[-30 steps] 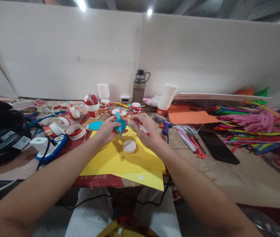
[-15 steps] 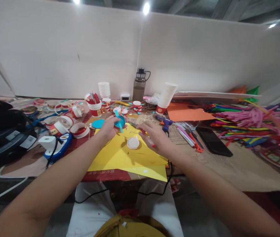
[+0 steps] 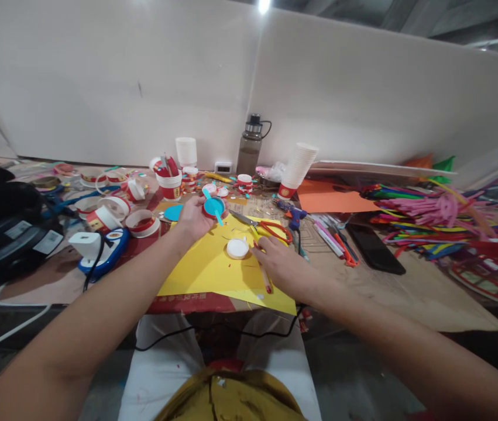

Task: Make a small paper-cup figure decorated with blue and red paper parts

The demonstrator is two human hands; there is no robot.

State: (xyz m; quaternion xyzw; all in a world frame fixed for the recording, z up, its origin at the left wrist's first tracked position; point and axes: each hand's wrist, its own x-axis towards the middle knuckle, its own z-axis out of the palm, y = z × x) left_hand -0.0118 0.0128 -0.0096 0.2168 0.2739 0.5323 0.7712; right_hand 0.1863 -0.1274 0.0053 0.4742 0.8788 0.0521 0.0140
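My left hand (image 3: 196, 217) is closed around a shallow cut-off paper cup base (image 3: 209, 211) with a red rim and blue inside. A light-blue strip (image 3: 212, 202) lies across it. My right hand (image 3: 277, 257) is low over yellow paper (image 3: 196, 272), fingers closed around a slim red-ended pen (image 3: 267, 282); its tip is hidden. Just beyond that hand lie scissors (image 3: 270, 227) with orange-red handles. A white cup base (image 3: 237, 248) sits on the paper between my hands. A blue paper disc (image 3: 172, 213) lies left of my left hand.
Behind stand a bottle (image 3: 249, 149), stacked paper cups (image 3: 298, 169) and a cup of tools (image 3: 169, 186). Rightward are a glue gun (image 3: 293, 215), markers (image 3: 328, 237), a phone (image 3: 374, 248) and pipe cleaners (image 3: 433, 204). Cut cup rings (image 3: 142, 224) and a power strip (image 3: 112, 254) lie left.
My right hand has moved down toward me, away from the scissors, which are now uncovered on the paper. The red-ended pen has swung nearer me. My left hand has tilted the blue cup base.
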